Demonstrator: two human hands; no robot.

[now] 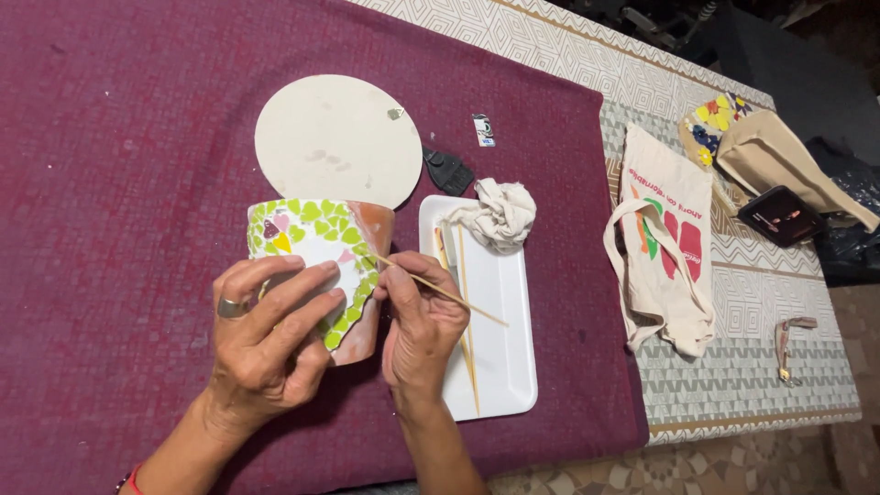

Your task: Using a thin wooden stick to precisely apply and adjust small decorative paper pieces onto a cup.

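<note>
A terracotta pot (367, 234) lies on its side on a maroon cloth (119, 183), its wall covered with green, white, pink and yellow mosaic pieces. My left hand (270, 344), a ring on one finger, grips the pot from the near side with fingers spread over the mosaic. My right hand (417, 321) pinches a thin wooden stick (440, 291); the stick's tip touches the mosaic near the pot's bare clay edge.
A round pale disc (335, 137) lies just beyond the pot. To the right is a white rectangular tray (500, 367) holding more sticks and a crumpled cloth (495, 215). Farther right lie a printed tote bag (665, 247), a mosaic piece (710, 124), a dark phone (779, 215).
</note>
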